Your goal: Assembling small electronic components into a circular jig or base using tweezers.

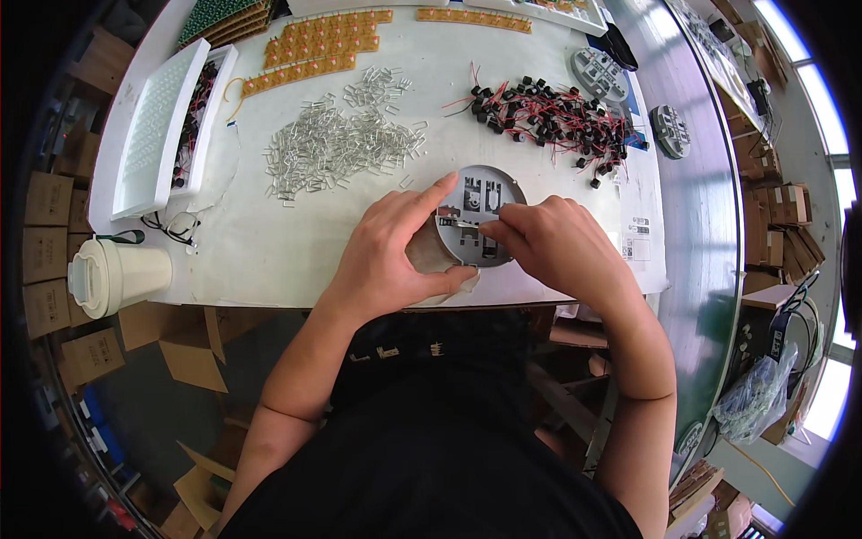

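Observation:
A round grey plastic housing point(492, 193) with several cut-outs stands tilted near the table's front edge. My left hand point(386, 247) curves around its left side, forefinger at the upper rim and thumb low at the near edge. Over the right part of the housing's face, my right hand point(561, 238) is closed in a pinch. A small shiny metal piece point(470, 225) shows at those fingertips, its exact shape too small to tell. Beyond my left hand lies a loose pile of U-shaped metal clips point(337, 144). Black round parts with red wires point(548, 117) are heaped at the far right.
Orange circuit board strips point(323, 40) lie at the back, beside stacked green boards point(215, 20). White foam trays point(162, 126) hold wired parts at the left. A cream lidded cup point(121, 274) stands at the left corner. More grey round housings point(600, 74) sit at the far right.

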A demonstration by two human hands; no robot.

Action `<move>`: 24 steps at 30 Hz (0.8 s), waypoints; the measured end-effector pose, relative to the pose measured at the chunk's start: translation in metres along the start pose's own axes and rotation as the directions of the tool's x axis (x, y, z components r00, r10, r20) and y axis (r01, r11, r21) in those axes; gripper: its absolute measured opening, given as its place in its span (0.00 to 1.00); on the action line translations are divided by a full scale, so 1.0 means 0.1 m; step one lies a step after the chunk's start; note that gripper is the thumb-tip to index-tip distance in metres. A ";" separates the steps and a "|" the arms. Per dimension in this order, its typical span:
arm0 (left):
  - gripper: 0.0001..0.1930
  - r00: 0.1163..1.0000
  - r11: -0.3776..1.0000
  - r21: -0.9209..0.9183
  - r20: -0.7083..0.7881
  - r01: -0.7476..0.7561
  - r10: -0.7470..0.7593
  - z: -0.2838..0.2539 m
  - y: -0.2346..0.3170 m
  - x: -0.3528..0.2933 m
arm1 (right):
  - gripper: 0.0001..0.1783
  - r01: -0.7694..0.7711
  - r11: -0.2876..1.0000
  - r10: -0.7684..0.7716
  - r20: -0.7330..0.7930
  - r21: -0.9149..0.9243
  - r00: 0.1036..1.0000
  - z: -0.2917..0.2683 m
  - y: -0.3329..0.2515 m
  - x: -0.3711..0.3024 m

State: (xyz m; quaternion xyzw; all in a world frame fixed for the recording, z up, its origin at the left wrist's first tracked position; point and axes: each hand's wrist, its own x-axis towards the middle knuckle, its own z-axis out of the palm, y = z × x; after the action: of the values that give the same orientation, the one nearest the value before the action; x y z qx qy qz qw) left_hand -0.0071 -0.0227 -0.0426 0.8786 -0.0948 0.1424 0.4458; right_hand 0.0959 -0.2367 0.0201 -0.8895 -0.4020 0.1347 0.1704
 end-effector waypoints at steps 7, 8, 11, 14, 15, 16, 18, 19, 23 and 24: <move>0.53 1.000 1.000 0.003 -0.005 -0.007 0.007 0.00 -0.01 -0.01 | 0.20 -0.008 1.000 0.009 -0.010 0.019 1.000 0.00 -0.02 -0.03; 0.53 1.000 1.000 0.001 -0.003 -0.004 0.004 0.01 -0.01 -0.01 | 0.20 -0.007 1.000 0.007 -0.016 0.019 1.000 0.00 -0.01 -0.03; 0.52 1.000 1.000 -0.016 -0.021 -0.019 0.019 0.02 -0.01 -0.01 | 0.20 -0.002 1.000 0.003 -0.029 0.018 1.000 0.02 -0.01 -0.04; 0.52 1.000 1.000 -0.030 -0.024 -0.011 0.010 0.02 -0.01 -0.02 | 0.20 0.021 1.000 -0.021 -0.062 -0.008 0.998 0.06 -0.01 -0.05; 0.52 1.000 0.999 -0.037 -0.025 -0.008 0.007 0.02 -0.01 -0.01 | 0.20 0.020 1.000 -0.020 -0.061 -0.007 0.998 0.05 -0.02 -0.05; 0.52 1.000 0.999 -0.039 -0.024 -0.006 0.005 0.02 -0.01 -0.01 | 0.20 0.027 0.999 -0.029 -0.072 -0.033 0.997 0.04 -0.03 -0.05; 0.52 1.000 0.998 -0.062 -0.016 0.003 -0.004 0.02 -0.02 0.00 | 0.19 0.041 0.996 -0.048 -0.094 -0.084 0.994 0.03 -0.05 -0.05; 0.52 1.000 0.997 -0.074 -0.012 0.008 -0.009 0.01 -0.02 0.00 | 0.19 0.038 0.996 -0.046 -0.091 -0.083 0.995 0.03 -0.05 -0.05; 0.52 1.000 0.997 -0.074 -0.005 0.015 -0.015 0.01 -0.03 0.01 | 0.17 0.118 0.980 -0.135 -0.095 -0.163 0.986 0.03 -0.01 0.00; 0.52 1.000 0.997 -0.075 -0.004 0.018 -0.018 0.01 -0.03 0.01 | 0.17 0.133 0.979 -0.149 -0.095 -0.155 0.984 0.03 0.01 0.01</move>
State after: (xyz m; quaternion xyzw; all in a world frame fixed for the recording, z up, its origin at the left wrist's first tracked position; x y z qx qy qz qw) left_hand -0.0054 -0.0219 -0.0452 0.8617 -0.0911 0.1370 0.4800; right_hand 0.0954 -0.2359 0.0168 -0.8748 -0.4633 0.0444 0.1343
